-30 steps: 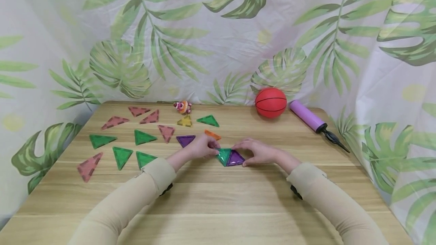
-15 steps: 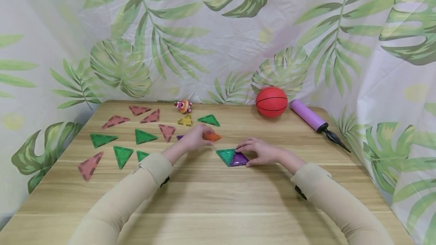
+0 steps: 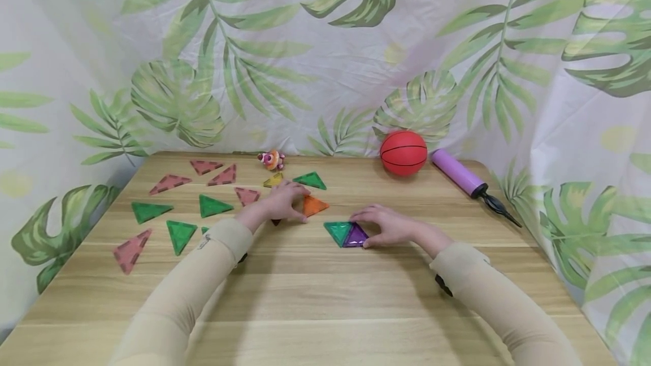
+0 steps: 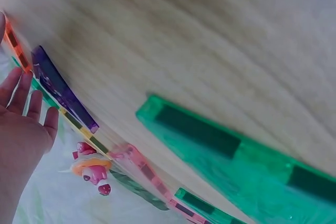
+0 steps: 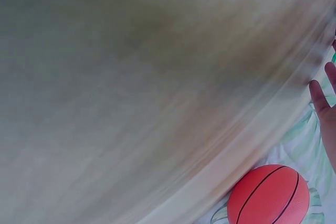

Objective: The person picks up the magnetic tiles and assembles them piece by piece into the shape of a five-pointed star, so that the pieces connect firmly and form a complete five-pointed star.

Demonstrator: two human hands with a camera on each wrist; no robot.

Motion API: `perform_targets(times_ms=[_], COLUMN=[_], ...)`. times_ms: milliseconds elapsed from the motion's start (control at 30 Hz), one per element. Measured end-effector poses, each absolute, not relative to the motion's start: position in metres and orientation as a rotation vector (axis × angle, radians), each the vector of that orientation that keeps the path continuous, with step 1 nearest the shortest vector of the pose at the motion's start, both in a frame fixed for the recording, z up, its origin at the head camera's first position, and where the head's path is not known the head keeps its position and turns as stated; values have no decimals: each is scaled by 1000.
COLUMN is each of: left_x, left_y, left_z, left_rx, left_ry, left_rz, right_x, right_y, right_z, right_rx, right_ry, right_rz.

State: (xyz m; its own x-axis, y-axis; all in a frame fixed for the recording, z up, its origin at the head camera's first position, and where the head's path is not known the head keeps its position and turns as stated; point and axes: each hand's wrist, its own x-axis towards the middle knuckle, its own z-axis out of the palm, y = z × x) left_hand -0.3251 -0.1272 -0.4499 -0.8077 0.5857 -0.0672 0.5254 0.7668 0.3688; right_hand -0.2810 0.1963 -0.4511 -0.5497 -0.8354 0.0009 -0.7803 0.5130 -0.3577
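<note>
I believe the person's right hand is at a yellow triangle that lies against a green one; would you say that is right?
Not quite: in the head view, the right hand is at a purple triangle, not a yellow one; it does lie against a green triangle.

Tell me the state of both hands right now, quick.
Left hand: open at the orange triangle, no clear grip.
Right hand: holding the purple triangle.
</note>
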Motion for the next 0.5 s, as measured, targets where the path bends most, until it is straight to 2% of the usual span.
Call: perform_targets(times_ms=[500], left_x=[-323], left_y=[-139], left_z=[-445], left_rx=[981], left_ry=[2738], left_rz=[615], right_x=[-285], right_y=[194], right_z=[-449], right_rx=[-1352], right_ry=[2563], right_rz=[-397])
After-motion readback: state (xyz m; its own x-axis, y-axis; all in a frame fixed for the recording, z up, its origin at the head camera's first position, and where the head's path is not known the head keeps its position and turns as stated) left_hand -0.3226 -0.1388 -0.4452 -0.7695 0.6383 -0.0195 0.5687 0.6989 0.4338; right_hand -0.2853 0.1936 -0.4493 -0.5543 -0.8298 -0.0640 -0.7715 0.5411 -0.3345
